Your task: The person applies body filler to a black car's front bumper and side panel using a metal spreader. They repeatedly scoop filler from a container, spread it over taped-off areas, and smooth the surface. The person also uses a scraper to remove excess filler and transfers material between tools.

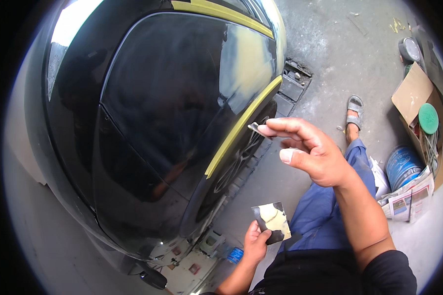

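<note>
My left hand (256, 243) grips a square dark board (279, 231) smeared with pale yellow paste, down near my blue trousers. My right hand (315, 160) is raised beside the dark car (157, 98), its bent fingers on a thin metal spreader (254, 128) at the fingertips. The car's panel carries a pale yellowish filler patch (246, 59) toward its upper right. Yellow masking tape (231, 140) runs along the edge above the wheel (236, 167), with another taped strip along the far edge. The spreader is near the lower tape, and I cannot tell whether it touches anything.
My sandalled foot (354, 113) stands on grey concrete (330, 59) beside a drain channel (293, 86). To the right are an open cardboard box (411, 83) with a green disc (428, 118), a blue bucket (401, 167), newspapers (408, 199) and a round tin (409, 49).
</note>
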`<state>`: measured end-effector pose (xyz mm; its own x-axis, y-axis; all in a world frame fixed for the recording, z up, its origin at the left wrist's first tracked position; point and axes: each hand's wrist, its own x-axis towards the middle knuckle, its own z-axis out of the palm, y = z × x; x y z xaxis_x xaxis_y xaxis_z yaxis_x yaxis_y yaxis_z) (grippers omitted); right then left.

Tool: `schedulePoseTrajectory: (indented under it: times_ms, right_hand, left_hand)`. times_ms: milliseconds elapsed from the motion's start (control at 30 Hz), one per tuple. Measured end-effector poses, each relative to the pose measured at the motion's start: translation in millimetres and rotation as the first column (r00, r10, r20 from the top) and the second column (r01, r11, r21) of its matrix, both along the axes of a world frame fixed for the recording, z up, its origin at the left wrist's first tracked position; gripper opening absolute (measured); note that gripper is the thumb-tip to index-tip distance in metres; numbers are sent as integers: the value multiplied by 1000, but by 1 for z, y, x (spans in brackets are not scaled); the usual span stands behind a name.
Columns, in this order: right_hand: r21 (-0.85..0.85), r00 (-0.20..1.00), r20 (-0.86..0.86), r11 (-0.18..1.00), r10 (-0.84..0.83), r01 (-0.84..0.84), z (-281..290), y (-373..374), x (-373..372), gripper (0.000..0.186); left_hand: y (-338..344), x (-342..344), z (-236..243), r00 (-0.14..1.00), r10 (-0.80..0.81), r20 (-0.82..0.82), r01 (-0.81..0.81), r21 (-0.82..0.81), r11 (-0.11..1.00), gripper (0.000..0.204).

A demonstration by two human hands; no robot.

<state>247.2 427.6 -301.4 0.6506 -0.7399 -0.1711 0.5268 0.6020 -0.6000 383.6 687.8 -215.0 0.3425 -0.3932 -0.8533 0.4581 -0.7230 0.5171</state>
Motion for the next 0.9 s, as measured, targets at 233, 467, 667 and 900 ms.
schedulePoseTrajectory:
  times_ms: [233, 467, 667, 900]
  right_hand:
    - [-320, 981, -186, 947, -52, -10, 0, 17, 22, 46]
    - [-725, 874, -281, 684, -397, 78, 11, 29, 47, 53]
    - [-746, 893, -195, 652, -407, 134, 31, 39, 71, 65]
    - [-748, 873, 24, 570, -488, 339, 44, 38, 100, 81]
  left_hand:
    - [15, 9, -3, 999, 22, 35, -23, 15, 1000, 38]
    - [31, 17, -10, 998, 58, 31, -58, 17, 998, 39]
    - [31, 21, -7, 996, 38, 75, -43, 72, 996, 48]
    - [64, 32, -18, 997, 27, 75, -30, 43, 999, 44]
